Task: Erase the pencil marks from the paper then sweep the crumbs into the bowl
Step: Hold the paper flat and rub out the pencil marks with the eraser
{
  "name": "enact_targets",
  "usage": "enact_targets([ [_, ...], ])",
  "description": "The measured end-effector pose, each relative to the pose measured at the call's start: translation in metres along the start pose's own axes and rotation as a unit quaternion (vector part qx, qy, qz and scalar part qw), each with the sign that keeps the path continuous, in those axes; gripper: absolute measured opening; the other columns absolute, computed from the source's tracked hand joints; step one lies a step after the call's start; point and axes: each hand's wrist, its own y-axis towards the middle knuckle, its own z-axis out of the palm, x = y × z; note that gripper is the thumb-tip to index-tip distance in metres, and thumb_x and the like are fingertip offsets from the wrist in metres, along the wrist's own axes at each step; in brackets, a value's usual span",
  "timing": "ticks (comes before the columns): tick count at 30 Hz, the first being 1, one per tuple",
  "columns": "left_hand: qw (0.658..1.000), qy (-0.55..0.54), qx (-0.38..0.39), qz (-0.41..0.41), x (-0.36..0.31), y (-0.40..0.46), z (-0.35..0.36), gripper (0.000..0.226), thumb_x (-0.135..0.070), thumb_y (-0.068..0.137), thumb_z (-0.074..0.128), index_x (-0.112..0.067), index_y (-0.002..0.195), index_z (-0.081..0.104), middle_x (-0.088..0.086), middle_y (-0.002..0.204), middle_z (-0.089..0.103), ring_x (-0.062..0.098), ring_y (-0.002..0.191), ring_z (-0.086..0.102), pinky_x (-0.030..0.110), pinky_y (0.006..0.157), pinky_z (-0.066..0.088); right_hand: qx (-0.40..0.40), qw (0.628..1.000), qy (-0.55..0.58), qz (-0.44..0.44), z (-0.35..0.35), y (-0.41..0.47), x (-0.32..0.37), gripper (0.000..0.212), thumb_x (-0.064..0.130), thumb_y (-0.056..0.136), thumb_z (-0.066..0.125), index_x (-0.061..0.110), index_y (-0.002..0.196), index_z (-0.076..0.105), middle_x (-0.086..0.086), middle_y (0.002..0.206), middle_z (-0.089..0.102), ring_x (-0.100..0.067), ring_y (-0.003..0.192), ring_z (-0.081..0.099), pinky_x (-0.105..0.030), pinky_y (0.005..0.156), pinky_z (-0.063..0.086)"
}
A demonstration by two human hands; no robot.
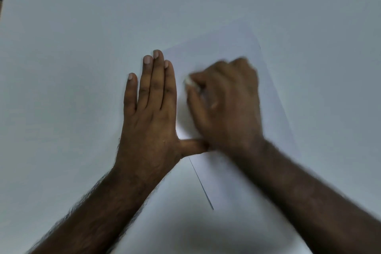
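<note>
Lying skewed on the white table (72, 27), my sheet of paper (274, 97) runs its long axis from near-left to far-right. My left hand (150, 109), fingers straight, presses flat along its left edge. My right hand (224, 101), blurred, curls round a small white eraser (188, 82) on the sheet just beside those fingers. No bowl in view; pencil marks and crumbs too faint to tell.

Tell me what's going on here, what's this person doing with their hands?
A person is rubbing at a white sheet of paper on a pale table. The left hand lies flat with straight fingers at the sheet's left edge, steadying it. The right hand, blurred with motion, pinches a small white eraser against the paper. No pencil marks, crumbs or bowl can be made out in this view.
</note>
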Motion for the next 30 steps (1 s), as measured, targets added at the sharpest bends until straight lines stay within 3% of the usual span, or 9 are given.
enact_targets([
  [2, 1.0, 0.005, -0.02, -0.004, -0.001, -0.001, 0.001, 0.129, -0.096, 0.088, 0.017, 0.006, 0.166, 0.011, 0.023, 0.177, 0.005, 0.035, 0.166, 0.002, 0.06, 0.132, 0.012, 0.018, 0.999, 0.012, -0.034, -0.002, -0.017, 0.007, 0.011, 0.024, 0.097, 0.076, 0.015, 0.099, 0.082, -0.004, 0.091, 0.072, -0.032, 0.086, 0.062, -0.049, 0.08, 0.046],
  [5, 1.0, -0.006, 0.007, -0.001, 0.001, 0.0, 0.001, 0.149, -0.106, 0.072, 0.036, 0.004, 0.167, 0.006, 0.022, 0.177, -0.002, 0.034, 0.166, -0.004, 0.059, 0.133, 0.007, -0.005, 0.999, -0.029, -0.032, 0.002, 0.009, -0.009, 0.014, 0.029, 0.1, 0.071, 0.02, 0.098, 0.081, -0.002, 0.09, 0.07, -0.034, 0.088, 0.061, -0.047, 0.081, 0.044],
  [10, 1.0, -0.013, 0.017, 0.001, 0.002, 0.001, 0.001, 0.157, -0.109, 0.065, 0.04, 0.003, 0.168, 0.002, 0.021, 0.177, -0.005, 0.034, 0.166, -0.008, 0.059, 0.133, 0.005, -0.081, 0.995, -0.039, 0.032, 0.006, 0.046, -0.026, 0.016, 0.029, 0.101, 0.069, 0.019, 0.097, 0.081, 0.002, 0.092, 0.074, -0.026, 0.091, 0.062, -0.039, 0.083, 0.039],
  [15, 1.0, -0.022, -0.008, -0.017, -0.001, 0.001, 0.001, 0.156, -0.107, 0.066, 0.045, 0.007, 0.166, 0.009, 0.025, 0.176, 0.002, 0.036, 0.166, 0.0, 0.057, 0.133, 0.009, 0.011, 1.0, 0.005, -0.023, 0.001, -0.006, 0.001, 0.014, 0.026, 0.1, 0.073, 0.016, 0.103, 0.081, -0.002, 0.094, 0.074, -0.031, 0.09, 0.063, -0.049, 0.084, 0.046],
  [18, 1.0, -0.021, 0.001, -0.017, -0.001, 0.001, 0.0, 0.158, -0.108, 0.063, 0.043, 0.006, 0.166, 0.007, 0.025, 0.176, 0.0, 0.036, 0.166, -0.003, 0.056, 0.133, 0.007, 0.0, 0.999, -0.014, -0.044, 0.003, 0.005, -0.003, 0.015, 0.028, 0.101, 0.072, 0.017, 0.101, 0.082, -0.002, 0.092, 0.072, -0.032, 0.089, 0.061, -0.045, 0.082, 0.044],
  [23, 0.999, -0.028, 0.021, -0.028, 0.001, 0.002, -0.001, 0.164, -0.112, 0.057, 0.04, 0.0, 0.168, -0.001, 0.023, 0.177, -0.009, 0.036, 0.165, -0.011, 0.055, 0.133, 0.002, -0.049, 0.998, -0.046, 0.004, 0.013, 0.05, -0.018, 0.019, 0.032, 0.102, 0.067, 0.018, 0.104, 0.081, -0.001, 0.098, 0.075, -0.027, 0.096, 0.063, -0.04, 0.085, 0.042],
  [30, 0.999, -0.014, -0.018, -0.035, -0.002, 0.001, 0.001, 0.145, -0.104, 0.075, 0.021, 0.007, 0.166, 0.01, 0.027, 0.176, 0.003, 0.038, 0.165, 0.0, 0.056, 0.133, 0.01, 0.012, 0.998, 0.0, -0.056, 0.003, -0.008, 0.01, 0.018, 0.025, 0.1, 0.068, 0.014, 0.101, 0.082, -0.005, 0.093, 0.073, -0.033, 0.086, 0.061, -0.05, 0.078, 0.047],
])
